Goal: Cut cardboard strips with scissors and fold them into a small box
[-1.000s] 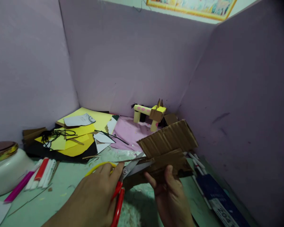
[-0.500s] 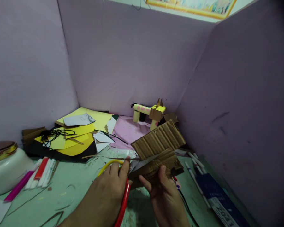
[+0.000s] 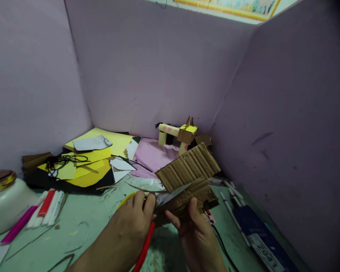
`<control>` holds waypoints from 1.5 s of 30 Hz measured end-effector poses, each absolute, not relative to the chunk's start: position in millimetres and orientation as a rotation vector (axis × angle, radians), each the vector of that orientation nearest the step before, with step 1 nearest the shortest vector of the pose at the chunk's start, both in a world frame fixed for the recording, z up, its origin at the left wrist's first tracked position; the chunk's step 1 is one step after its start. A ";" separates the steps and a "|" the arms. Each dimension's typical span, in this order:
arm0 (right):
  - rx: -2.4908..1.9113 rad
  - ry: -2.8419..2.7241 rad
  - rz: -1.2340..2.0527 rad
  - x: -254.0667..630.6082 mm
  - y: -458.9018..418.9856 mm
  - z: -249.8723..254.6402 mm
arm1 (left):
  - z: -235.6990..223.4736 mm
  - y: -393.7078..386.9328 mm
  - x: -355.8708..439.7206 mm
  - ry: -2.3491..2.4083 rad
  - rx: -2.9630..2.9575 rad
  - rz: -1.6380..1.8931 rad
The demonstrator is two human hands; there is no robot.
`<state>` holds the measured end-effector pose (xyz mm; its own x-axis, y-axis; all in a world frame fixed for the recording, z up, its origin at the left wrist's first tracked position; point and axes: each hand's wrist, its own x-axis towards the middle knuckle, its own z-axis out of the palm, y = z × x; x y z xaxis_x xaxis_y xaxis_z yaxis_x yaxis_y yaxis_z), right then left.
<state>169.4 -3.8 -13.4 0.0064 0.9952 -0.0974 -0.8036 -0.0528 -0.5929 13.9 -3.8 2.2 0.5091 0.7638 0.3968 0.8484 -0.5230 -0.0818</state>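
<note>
My left hand point(image 3: 133, 223) is closed around a pair of scissors point(image 3: 147, 243) with one red and one yellow handle. The metal blades reach right into a piece of brown corrugated cardboard point(image 3: 190, 167), between its ribbed upper flap and its lower part. Gripping the lower part from below, my right hand point(image 3: 200, 230) has its thumb on the near face. The fingers behind the cardboard are hidden. Behind the cardboard stands a yellow paper animal figure point(image 3: 170, 130) with pink spots and a brown cardboard piece at its head.
At the left lie coloured paper sheets point(image 3: 93, 179), tangled black cord point(image 3: 64, 161), markers point(image 3: 48, 206) and a white round container point(image 3: 8, 204). A dark blue box point(image 3: 257, 230) and several white pens point(image 3: 229, 211) lie right. Lilac panels point(image 3: 153, 68) enclose the green table point(image 3: 87, 230).
The fingers of my left hand have curled in more around the scissors, the index finger no longer stretched out. The cardboard and my right hand have hardly moved; the view has shifted slightly.
</note>
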 end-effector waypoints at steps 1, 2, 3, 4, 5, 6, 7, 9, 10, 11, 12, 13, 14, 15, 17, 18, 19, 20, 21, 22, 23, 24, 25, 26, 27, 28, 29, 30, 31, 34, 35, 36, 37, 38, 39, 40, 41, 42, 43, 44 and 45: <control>-0.574 -0.428 1.534 169.5 -3.7 -13.6 | 4.4 -3.6 13.6 -1.383 -2.505 -0.407; -0.575 -0.429 1.533 169.3 -3.7 -13.5 | 6.6 -3.5 13.2 -1.412 -2.520 -0.347; -0.578 -0.431 1.530 169.1 -3.9 -13.1 | 8.7 -3.5 12.8 -1.437 -2.532 -0.288; -0.583 -0.435 1.527 168.7 -4.1 -12.4 | 10.7 -3.5 12.4 -1.461 -2.540 -0.235; -0.590 -0.440 1.523 168.3 -4.5 -11.6 | 12.5 -3.5 11.9 -1.479 -2.550 -0.191; -0.597 -0.447 1.519 167.9 -4.9 -10.8 | 14.3 -3.5 11.3 -1.490 -2.571 -0.154; -0.605 -0.452 1.514 167.6 -5.3 -10.1 | 16.0 -3.4 10.8 -1.492 -2.592 -0.131; -0.621 -0.458 1.500 167.1 -5.7 -9.2 | 19.6 -2.8 9.7 -1.494 -2.635 -0.095; -0.628 -0.457 1.493 167.1 -5.6 -9.1 | 21.5 -2.3 9.1 -1.498 -2.650 -0.078; -0.633 -0.458 1.490 167.1 -5.4 -9.2 | 23.4 -1.5 8.6 -1.499 -2.666 -0.061; -0.635 -0.461 1.489 167.2 -5.0 -9.5 | 25.2 -0.6 8.1 -1.504 -2.674 -0.043; -0.637 -0.467 1.489 167.3 -4.5 -9.8 | 26.7 0.5 7.5 -1.506 -2.675 -0.026; -0.638 -0.473 1.490 167.4 -4.0 -10.1 | 28.0 1.5 7.1 -1.496 -2.674 -0.016; -0.638 -0.477 1.491 167.4 -3.4 -10.3 | 29.1 2.5 6.7 -1.474 -2.667 -0.017; -0.637 -0.481 1.485 167.3 -2.5 -10.1 | 30.4 3.8 6.3 -1.420 -2.641 -0.042; -0.637 -0.482 1.478 167.2 -2.3 -9.8 | 30.9 4.0 6.2 -1.408 -2.622 -0.055; -0.637 -0.484 1.471 167.0 -2.1 -9.4 | 31.5 3.9 6.3 -1.414 -2.613 -0.054; -0.637 -0.490 1.468 166.8 -2.2 -8.9 | 32.3 3.7 6.3 -1.434 -2.613 -0.043; -0.637 -0.500 1.467 166.7 -2.3 -8.4 | 33.4 3.4 6.3 -1.459 -2.618 -0.025; -0.638 -0.512 1.470 166.6 -2.5 -8.0 | 34.7 3.2 6.3 -1.479 -2.631 -0.005; -0.639 -0.522 1.475 166.5 -2.7 -7.7 | 36.3 3.1 6.1 -1.489 -2.652 0.014; -0.637 -0.529 1.480 166.5 -2.8 -7.6 | 37.8 3.1 5.9 -1.491 -2.678 0.026; -0.634 -0.532 1.483 166.6 -2.9 -7.6 | 39.3 3.3 5.7 -1.487 -2.707 0.035; -0.631 -0.532 1.482 166.7 -2.7 -7.7 | 40.5 3.6 5.7 -1.490 -2.726 0.041; -0.631 -0.530 1.478 166.8 -2.5 -8.0 | 41.3 4.0 5.9 -1.497 -2.741 0.045; -0.634 -0.530 1.471 166.9 -2.2 -8.3 | 41.7 4.4 6.2 -1.502 -2.749 0.042; -0.639 -0.533 1.462 167.1 -1.9 -8.6 | 41.8 4.7 6.7 -1.508 -2.749 0.030; -0.642 -0.538 1.452 167.2 -1.6 -8.8 | 41.7 4.8 7.3 -1.509 -2.746 0.012; -0.644 -0.542 1.445 167.2 -1.5 -9.0 | 41.3 4.8 7.9 -1.500 -2.744 -0.005; -0.645 -0.558 1.445 167.4 -1.3 -9.2 | 40.4 3.8 9.1 -1.464 -2.738 -0.023; -0.647 -0.565 1.449 167.5 -1.2 -9.2 | 40.1 3.3 9.3 -1.447 -2.731 -0.022; -0.650 -0.571 1.455 167.6 -1.2 -9.3 | 39.9 2.8 9.4 -1.430 -2.722 -0.019; -0.654 -0.577 1.460 167.8 -1.1 -9.4 | 39.8 2.4 9.4 -1.418 -2.715 -0.015; -0.655 -0.584 1.461 168.0 -1.0 -9.5 | 39.7 2.1 9.4 -1.413 -2.713 -0.010; -0.655 -0.590 1.462 168.2 -0.9 -9.7 | 39.7 1.8 9.4 -1.414 -2.712 -0.005; -0.655 -0.595 1.461 168.4 -0.9 -9.8 | 39.7 1.6 9.4 -1.421 -2.712 -0.002; -0.656 -0.600 1.459 168.5 -1.0 -9.8 | 39.9 1.5 9.4 -1.428 -2.718 -0.001; -0.655 -0.602 1.454 168.5 -1.1 -9.7 | 40.0 1.5 9.4 -1.438 -2.722 -0.002; -0.654 -0.604 1.450 168.4 -1.3 -9.5 | 40.1 1.5 9.4 -1.445 -2.724 -0.003; -0.655 -0.606 1.448 168.3 -1.4 -9.2 | 40.2 1.6 9.4 -1.445 -2.730 -0.004; -0.658 -0.611 1.450 168.1 -1.6 -8.9 | 40.0 1.8 9.3 -1.442 -2.740 -0.003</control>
